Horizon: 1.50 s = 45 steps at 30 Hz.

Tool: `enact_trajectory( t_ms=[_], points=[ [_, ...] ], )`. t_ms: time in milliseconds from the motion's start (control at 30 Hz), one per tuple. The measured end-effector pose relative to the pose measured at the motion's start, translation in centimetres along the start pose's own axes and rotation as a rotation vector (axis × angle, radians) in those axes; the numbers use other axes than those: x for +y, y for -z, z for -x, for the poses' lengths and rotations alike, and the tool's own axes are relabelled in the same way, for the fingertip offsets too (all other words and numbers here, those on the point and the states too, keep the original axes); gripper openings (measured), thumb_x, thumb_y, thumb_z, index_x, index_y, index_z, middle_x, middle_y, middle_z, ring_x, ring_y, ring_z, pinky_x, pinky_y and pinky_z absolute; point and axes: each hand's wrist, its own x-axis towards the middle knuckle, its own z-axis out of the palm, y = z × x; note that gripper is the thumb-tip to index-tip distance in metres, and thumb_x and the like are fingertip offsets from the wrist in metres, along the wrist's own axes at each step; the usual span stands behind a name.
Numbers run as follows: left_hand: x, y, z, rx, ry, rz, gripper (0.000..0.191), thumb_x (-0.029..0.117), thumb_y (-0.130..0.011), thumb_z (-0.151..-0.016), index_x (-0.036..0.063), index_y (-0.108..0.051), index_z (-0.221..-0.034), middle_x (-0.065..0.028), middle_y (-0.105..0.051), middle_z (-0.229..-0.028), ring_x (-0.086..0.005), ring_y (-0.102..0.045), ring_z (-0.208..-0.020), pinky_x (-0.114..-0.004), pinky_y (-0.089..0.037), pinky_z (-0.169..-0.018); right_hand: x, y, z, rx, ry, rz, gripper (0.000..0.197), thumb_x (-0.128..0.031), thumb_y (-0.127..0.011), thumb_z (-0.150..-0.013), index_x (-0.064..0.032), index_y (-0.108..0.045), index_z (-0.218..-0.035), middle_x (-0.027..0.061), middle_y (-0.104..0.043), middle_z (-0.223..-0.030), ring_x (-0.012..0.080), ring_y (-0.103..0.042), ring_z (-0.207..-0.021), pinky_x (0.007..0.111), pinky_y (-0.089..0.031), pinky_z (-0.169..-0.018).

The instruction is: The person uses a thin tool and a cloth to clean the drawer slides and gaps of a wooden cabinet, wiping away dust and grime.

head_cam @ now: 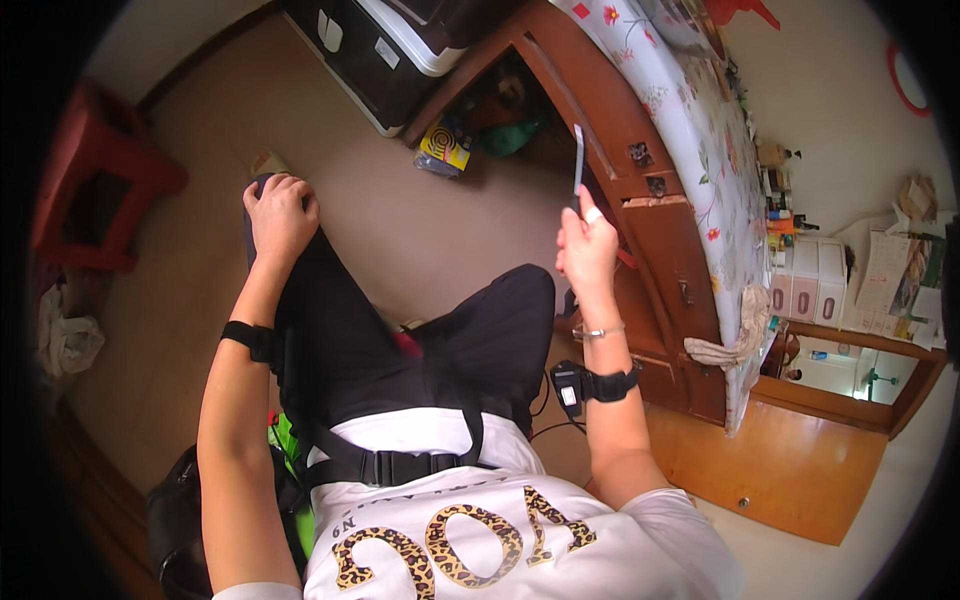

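Note:
My right hand (588, 244) is raised in front of the cabinet and grips a slim knife (579, 159) by its dark handle. Its narrow, pale blade points away from me, and most of the handle is hidden in my fist. A white band circles one finger of this hand. My left hand (282, 214) rests over my left knee, on the dark trousers (341, 330), with its fingers bent and no object visible in it. The undersides of those fingers are out of sight.
The brown wooden cabinet (660, 262) has an opening at floor level; a yellow box (446, 148) sits beside it. A flowered cloth (701, 142) covers its top. A red plastic stool (97, 180) stands left. Black storage bins (352, 67) are ahead, a wood-framed mirror (847, 367) right.

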Motion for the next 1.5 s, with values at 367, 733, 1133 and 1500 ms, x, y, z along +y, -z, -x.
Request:
enact_trajectory(
  t_ms=[367, 733, 1133, 1500],
  points=[
    [0.1, 0.7, -0.3, -0.106, 0.053, 0.014, 0.011, 0.019, -0.062, -0.075, 0.0098, -0.068, -0.075, 0.0002, -0.067, -0.09, -0.0176, -0.056, -0.104, -0.045, -0.029, -0.103, -4.4, -7.2, -12.5, -0.112, 0.319, 0.107, 0.044, -0.014, -0.051, -0.091, 0.0006, -0.047, -0.133, -0.0018, -0.047, -0.055, 0.0056, -0.041, -0.038, 0.023, -0.038, -0.036],
    [-0.6, 1.2, -0.3, -0.1, 0.055, 0.005, 0.013, 0.02, -0.061, -0.074, 0.0108, -0.069, -0.077, -0.0004, -0.067, -0.091, -0.0181, -0.056, -0.103, -0.043, -0.029, -0.104, 2.3, 1.2, -6.0, 0.058, -0.079, -0.146, 0.039, -0.012, -0.053, -0.09, -0.0055, -0.055, -0.128, -0.0062, -0.04, -0.054, 0.0034, -0.033, -0.041, 0.022, -0.026, -0.034],
    [-0.8, 0.7, 0.0, -0.062, 0.026, -0.001, 0.012, 0.02, -0.06, -0.076, 0.0104, -0.068, -0.075, 0.0004, -0.067, -0.091, -0.0181, -0.056, -0.103, -0.042, -0.031, -0.103, 4.4, 3.6, -4.0, -0.075, -0.515, -0.647, 0.018, -0.016, -0.061, -0.086, -0.0034, -0.059, -0.098, 0.007, -0.059, -0.069, 0.0151, -0.057, -0.057, 0.022, -0.041, -0.045],
    [-1.5, 1.0, 0.6, -0.042, 0.06, -0.003, 0.012, 0.019, -0.06, -0.076, 0.0104, -0.068, -0.076, -0.001, -0.067, -0.091, -0.0176, -0.057, -0.102, -0.041, -0.031, -0.102, 2.7, 0.6, -2.2, -0.331, -0.605, -1.371, 0.02, -0.023, -0.047, -0.098, -0.0064, -0.055, -0.089, -0.0028, -0.038, -0.062, 0.0047, -0.031, -0.044, 0.018, -0.023, -0.035]
  ],
)
